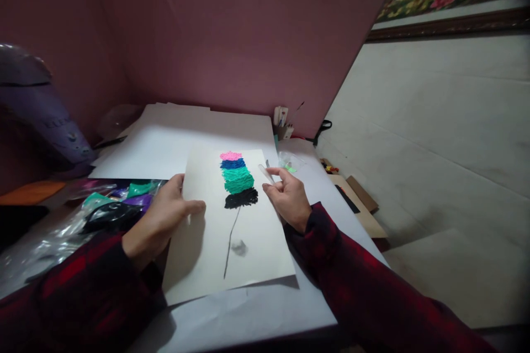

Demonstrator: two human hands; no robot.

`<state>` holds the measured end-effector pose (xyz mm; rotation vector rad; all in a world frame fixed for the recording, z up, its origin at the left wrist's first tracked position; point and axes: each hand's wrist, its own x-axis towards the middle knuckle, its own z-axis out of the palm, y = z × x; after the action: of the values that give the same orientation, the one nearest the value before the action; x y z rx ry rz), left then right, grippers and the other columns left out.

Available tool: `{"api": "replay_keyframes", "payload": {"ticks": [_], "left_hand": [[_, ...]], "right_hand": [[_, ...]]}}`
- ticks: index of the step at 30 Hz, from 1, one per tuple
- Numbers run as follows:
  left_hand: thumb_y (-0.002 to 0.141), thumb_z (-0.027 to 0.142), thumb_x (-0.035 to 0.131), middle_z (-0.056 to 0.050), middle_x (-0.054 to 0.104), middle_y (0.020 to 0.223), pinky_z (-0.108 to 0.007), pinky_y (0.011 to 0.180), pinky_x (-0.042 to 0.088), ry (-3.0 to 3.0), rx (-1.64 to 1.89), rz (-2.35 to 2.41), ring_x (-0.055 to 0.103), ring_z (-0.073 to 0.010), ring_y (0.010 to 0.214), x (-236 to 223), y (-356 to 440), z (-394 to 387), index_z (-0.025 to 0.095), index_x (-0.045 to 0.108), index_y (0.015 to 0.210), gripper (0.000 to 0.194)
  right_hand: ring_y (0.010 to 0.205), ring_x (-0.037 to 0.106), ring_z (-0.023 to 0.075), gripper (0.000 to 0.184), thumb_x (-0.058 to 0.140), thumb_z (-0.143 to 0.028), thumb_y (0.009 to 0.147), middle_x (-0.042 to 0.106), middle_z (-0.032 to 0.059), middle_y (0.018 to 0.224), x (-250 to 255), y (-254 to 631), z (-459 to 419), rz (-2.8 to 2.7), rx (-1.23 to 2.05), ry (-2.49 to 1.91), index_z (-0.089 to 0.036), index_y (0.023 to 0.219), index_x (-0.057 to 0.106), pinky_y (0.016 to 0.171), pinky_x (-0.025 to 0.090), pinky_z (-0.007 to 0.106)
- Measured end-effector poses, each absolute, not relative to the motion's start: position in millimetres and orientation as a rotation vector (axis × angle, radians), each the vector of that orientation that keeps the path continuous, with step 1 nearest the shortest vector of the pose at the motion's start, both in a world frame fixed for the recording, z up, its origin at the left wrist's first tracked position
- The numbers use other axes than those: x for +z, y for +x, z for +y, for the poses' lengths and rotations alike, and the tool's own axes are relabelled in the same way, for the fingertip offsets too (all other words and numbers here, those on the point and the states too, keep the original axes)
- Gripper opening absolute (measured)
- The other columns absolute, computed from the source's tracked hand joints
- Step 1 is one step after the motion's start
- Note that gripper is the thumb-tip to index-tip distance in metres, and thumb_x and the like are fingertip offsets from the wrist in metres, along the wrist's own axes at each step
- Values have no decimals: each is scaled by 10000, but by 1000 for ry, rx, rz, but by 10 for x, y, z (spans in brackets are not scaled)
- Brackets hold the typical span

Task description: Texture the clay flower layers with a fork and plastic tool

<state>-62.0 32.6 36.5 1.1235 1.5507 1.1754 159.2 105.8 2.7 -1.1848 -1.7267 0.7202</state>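
Note:
A white sheet of paper or card [207, 265] is tilted up a little above the table. Down its upper middle runs a textured strip, made of a pink band [231, 156], a blue band [233, 164], a green band [239, 180] and a black band [241, 198]. Below the strip are a thin dark drawn line [231, 242] and a grey smudge [239, 247]. My left hand [163, 220] grips the sheet's left edge, thumb on top. At the right edge, my right hand [290, 197] pinches a small, slim, translucent tool [265, 172] between thumb and forefinger.
Large white sheets [178, 129] cover the white table [256, 309]. Plastic bags [120, 209] with coloured material lie at left, near a purple bottle [45, 116]. White holders with pens [281, 118] stand by the pink wall. Cardboard pieces [360, 204] lie at right.

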Motion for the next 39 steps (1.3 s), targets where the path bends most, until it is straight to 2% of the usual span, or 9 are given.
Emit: {"api": "replay_keyframes", "payload": {"ticks": [8, 12, 16, 18, 24, 27, 30, 33, 39], "left_hand": [[565, 158, 626, -163, 572, 1101, -299, 550, 482, 1366, 1037, 1699, 623, -253, 745, 265, -756, 416, 123, 397, 1286, 757], [701, 265, 578, -180, 542, 1040, -407, 721, 484, 2048, 815, 1863, 569, -299, 875, 158, -861, 407, 71, 520, 1199, 538], [785, 216, 516, -198, 433, 1214, -484, 886, 396, 2374, 799, 1925, 439, -355, 1082, 163, -831, 334, 107, 549, 1166, 398], [822, 202, 493, -173, 461, 1218, -501, 909, 370, 2572, 779, 1887, 407, -354, 1117, 212, -772, 289, 137, 554, 1150, 340], [882, 107, 410, -44, 610, 983, -292, 753, 457, 2606, 528, 1039, 533, -178, 889, 353, -587, 132, 209, 599, 991, 241], [834, 122, 492, -35, 627, 918, -294, 735, 455, 2599, 431, 848, 548, -175, 816, 342, -527, 83, 205, 616, 902, 164], [813, 142, 528, -39, 637, 858, -318, 750, 457, 2633, 480, 804, 561, -182, 786, 288, -507, 75, 197, 626, 843, 116], [840, 141, 496, -24, 635, 794, -294, 698, 461, 2633, 529, 847, 571, -158, 723, 242, -524, 67, 200, 622, 797, 146], [887, 268, 504, 4, 595, 678, -248, 520, 402, 2476, 945, 1454, 521, -119, 551, 184, -554, 45, 171, 549, 855, 111]], "right_hand": [[455, 425, 117, 155, 564, -203, 773, 542, -28, 504, 43, 1614, 1001, -2042, 510, -1188, -224, 892, 663, 518, 304, 267], [451, 432, 121, 148, 553, -178, 777, 539, -24, 488, 87, 1609, 981, -2152, 437, -1203, -220, 854, 672, 518, 300, 269], [453, 448, 118, 129, 562, -168, 775, 553, -21, 492, 126, 1603, 966, -2241, 387, -1209, -214, 822, 673, 515, 313, 263], [469, 474, 117, 101, 569, -182, 782, 587, -10, 530, 141, 1602, 958, -2262, 411, -1204, -210, 791, 666, 513, 324, 254], [501, 518, 107, 183, 544, -316, 853, 606, -1, 561, 181, 1588, 899, -2259, 380, -1281, -190, 752, 629, 511, 333, 227], [483, 480, 97, 257, 503, -380, 883, 561, -20, 520, 210, 1580, 858, -2187, 269, -1283, -186, 752, 608, 521, 331, 229], [469, 427, 92, 328, 438, -403, 913, 498, -26, 513, 241, 1580, 828, -2094, 168, -1255, -173, 728, 582, 514, 325, 238], [470, 429, 90, 292, 370, -321, 945, 477, -28, 538, 257, 1573, 787, -2024, 227, -1163, -158, 794, 559, 498, 339, 235], [618, 523, 108, 156, 432, -157, 903, 575, 32, 707, 235, 1522, 629, -2139, 295, -599, -129, 882, 584, 567, 436, 239]]}}
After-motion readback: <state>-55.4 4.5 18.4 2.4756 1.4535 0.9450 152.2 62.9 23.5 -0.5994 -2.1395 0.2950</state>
